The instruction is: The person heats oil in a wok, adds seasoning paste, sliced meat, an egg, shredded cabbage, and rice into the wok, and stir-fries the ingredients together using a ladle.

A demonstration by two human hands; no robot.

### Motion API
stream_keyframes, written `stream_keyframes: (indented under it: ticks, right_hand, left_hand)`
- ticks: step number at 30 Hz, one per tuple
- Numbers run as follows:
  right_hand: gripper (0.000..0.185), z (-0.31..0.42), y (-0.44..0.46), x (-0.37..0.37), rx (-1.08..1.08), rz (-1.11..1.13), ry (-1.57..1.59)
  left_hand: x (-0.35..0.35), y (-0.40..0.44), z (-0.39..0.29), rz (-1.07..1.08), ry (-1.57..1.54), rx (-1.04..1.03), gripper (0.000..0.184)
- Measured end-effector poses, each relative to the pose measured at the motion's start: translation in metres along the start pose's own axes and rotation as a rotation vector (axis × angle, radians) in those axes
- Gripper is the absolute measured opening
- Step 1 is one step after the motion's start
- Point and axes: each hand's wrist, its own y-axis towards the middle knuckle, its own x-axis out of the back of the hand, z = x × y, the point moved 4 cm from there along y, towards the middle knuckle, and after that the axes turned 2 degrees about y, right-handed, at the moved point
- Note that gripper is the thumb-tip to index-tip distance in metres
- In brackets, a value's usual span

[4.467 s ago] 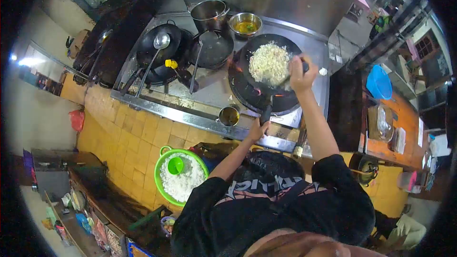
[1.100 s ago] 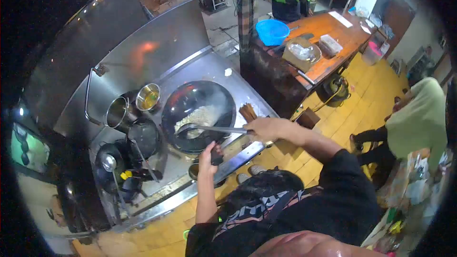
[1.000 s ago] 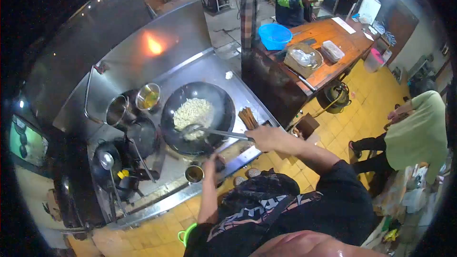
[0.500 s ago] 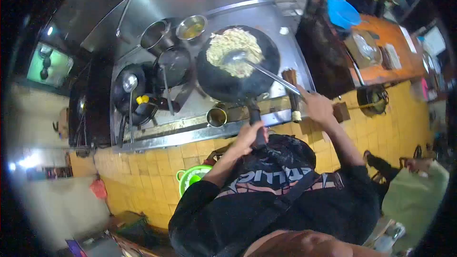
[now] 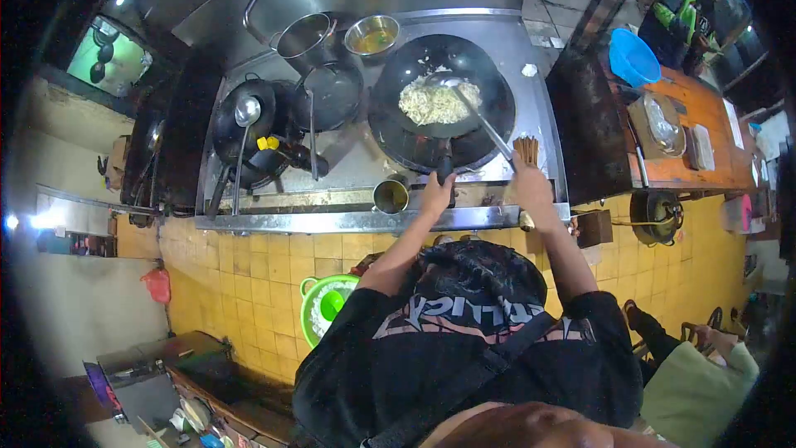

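Note:
My left hand (image 5: pixel 438 193) is closed round the black handle of a large dark wok (image 5: pixel 489 87) on the stove. My right hand (image 5: pixel 532 189) grips a long-handled metal ladle (image 5: pixel 487 126), its bowl dipped into the food at the far side. Pale, shredded-looking food (image 5: pixel 433 106), perhaps noodles or rice, lies heaped in the wok's middle, with small bits scattered beyond it. A bundle of thin brown sticks (image 5: pixel 525 149) stands close to my right hand. Left of my left hand, a small metal cup (image 5: pixel 390 197) sits near the stove's front edge.
Left on the stove are dark pans (image 5: pixel 336 87), another ladle (image 5: pixel 247 112), a yellow-capped bottle (image 5: pixel 290 152), a pot (image 5: pixel 307 41) and a metal bowl (image 5: pixel 371 35) of yellowish liquid. A green basin (image 5: pixel 305 315) is low at left. A wooden table (image 5: pixel 696 104) holds a blue basin (image 5: pixel 634 58); people are nearby.
The wok has moved forward, away from my body, both hands going with it. The food has shifted from a wide spread into a tighter heap. The orange glow on the back wall has faded.

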Motion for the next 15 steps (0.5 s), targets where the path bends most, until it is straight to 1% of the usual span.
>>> stream_keyframes:
  ticks: [1,2,3,4,5,6,7,8,9,10,11,12,13,14,15]
  right_hand:
    - [0.051,-0.002,-0.004,0.008,-0.009,-0.014,0.077]
    - [0.051,-0.005,-0.007,0.005,-0.015,-0.014,0.079]
    - [0.050,-0.007,-0.012,0.005,-0.005,-0.110,0.154]
    - [0.048,-0.011,-0.018,0.003,0.006,-0.203,0.228]
    - [0.042,-0.016,-0.019,-0.004,-0.022,-0.193,0.325]
    - [0.042,-0.023,-0.020,-0.008,-0.015,-0.192,0.324]
    - [0.039,-0.024,-0.025,-0.008,0.021,-0.215,0.457]
    - [0.037,-0.022,-0.030,-0.006,0.059,-0.235,0.591]
    - [0.037,-0.020,-0.033,-0.004,0.070,-0.224,0.588]
    - [0.035,-0.019,-0.035,-0.003,-0.034,-0.045,0.725]
    - [0.033,-0.017,-0.040,-0.003,-0.142,0.140,0.852]
    - [0.032,-0.015,-0.046,-0.008,-0.254,0.326,0.970]
    - [0.023,-0.007,-0.044,-0.016,-0.175,0.308,0.995]
    - [0.023,-0.005,-0.040,-0.018,-0.167,0.318,0.984]
    - [0.028,-0.004,-0.035,-0.024,-0.249,0.358,1.029]
  left_hand:
    - [0.007,-0.014,-0.011,-0.041,0.078,0.026,0.057]
    - [0.015,-0.027,-0.024,-0.075,0.159,0.049,0.053]
    - [0.024,-0.045,-0.041,-0.134,0.169,-0.040,0.045]
    - [0.024,-0.053,-0.032,-0.132,0.171,-0.038,0.045]
    - [0.026,-0.059,-0.030,-0.199,0.138,-0.229,0.043]
    - [0.028,-0.064,-0.029,-0.269,0.103,-0.420,0.041]
    - [0.031,-0.067,-0.021,-0.197,0.053,-0.342,0.043]
    - [0.040,-0.071,-0.026,-0.205,0.052,-0.332,0.043]
    - [0.045,-0.073,-0.028,-0.119,0.044,-0.224,0.042]
    - [0.047,-0.076,-0.028,-0.035,0.032,-0.116,0.041]
    - [0.047,-0.075,-0.022,-0.048,0.026,-0.105,0.041]
    - [0.048,-0.073,-0.020,-0.078,0.029,-0.178,0.040]
    - [0.048,-0.071,-0.017,-0.107,0.031,-0.252,0.040]
    - [0.048,-0.070,-0.011,-0.119,0.024,-0.245,0.040]
    - [0.045,-0.070,-0.003,-0.101,0.004,-0.208,0.038]
